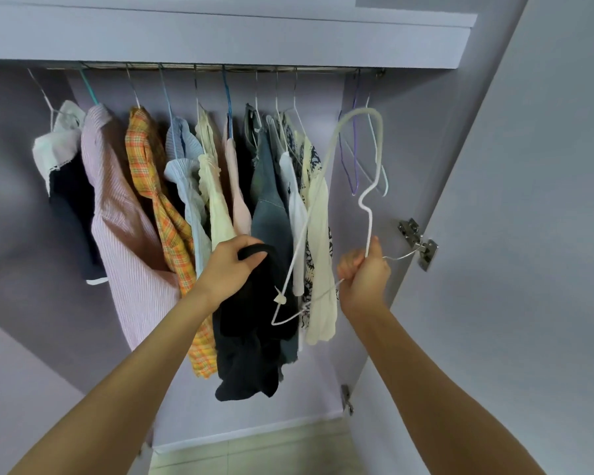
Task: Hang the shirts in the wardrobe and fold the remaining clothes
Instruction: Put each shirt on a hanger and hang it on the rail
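Hands were both raised in front of the open wardrobe (494, 166), each holding one thing. The left hand (232, 265) had its fingers curled round the collar of one black shirt (251, 341), which hung down limp from the grip, in front of the clothes on the rail. The right hand (366, 272) was clenched on the bottom wire of one white hanger (326, 200) — tilted, its hook up near the right end of the rail (220, 67), its pointed shoulder end down beside the black shirt. The shirt was not on the hanger; the two were just beside each other, perhaps touching at the hanger's lower corner.

Along the rail hung a row of clothes: one white and dark garment (62, 159) at the far left, one pink striped shirt (124, 217), one orange checked shirt (162, 200), one pale blue top (186, 173), one cream top (216, 200), one grey-blue denim piece (268, 207), and several more crowded behind — I could not count those exactly. At the right end two empty hangers (355, 149) hung on the rail, one purple and one pale. Two metal hinges (420, 241) showed on the right-hand door edge.
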`<action>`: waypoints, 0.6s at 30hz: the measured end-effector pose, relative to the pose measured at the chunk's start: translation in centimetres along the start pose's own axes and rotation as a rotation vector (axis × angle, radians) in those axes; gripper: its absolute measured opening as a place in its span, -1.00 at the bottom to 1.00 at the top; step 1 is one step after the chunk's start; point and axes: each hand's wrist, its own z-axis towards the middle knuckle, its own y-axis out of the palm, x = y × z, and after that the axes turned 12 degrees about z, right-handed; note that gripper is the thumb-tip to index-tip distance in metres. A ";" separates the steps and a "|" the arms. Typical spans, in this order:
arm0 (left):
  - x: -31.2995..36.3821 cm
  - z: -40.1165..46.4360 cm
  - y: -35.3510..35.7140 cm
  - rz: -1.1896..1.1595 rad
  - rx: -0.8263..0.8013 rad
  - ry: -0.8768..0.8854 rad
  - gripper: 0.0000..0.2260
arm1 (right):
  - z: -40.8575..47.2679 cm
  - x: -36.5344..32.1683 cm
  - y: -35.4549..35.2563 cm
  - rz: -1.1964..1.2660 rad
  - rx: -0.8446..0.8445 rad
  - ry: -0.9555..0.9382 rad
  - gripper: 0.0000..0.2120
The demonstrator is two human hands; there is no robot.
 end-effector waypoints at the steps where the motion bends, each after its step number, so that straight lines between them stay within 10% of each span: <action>1: 0.5 -0.3 -0.6 -0.050 -0.011 0.010 -0.89 | 0.1 0.7 0.5 0.007 -0.012 0.021 -0.54; 7: 3.0 -2.1 -5.5 -0.324 -0.032 0.081 -0.80 | 0.8 4.7 -0.1 -0.462 -0.005 0.038 -0.55; 18: -4.1 -3.5 -9.4 0.862 0.049 -0.353 -0.77 | 1.7 4.0 1.5 -1.030 -0.363 -0.553 -0.44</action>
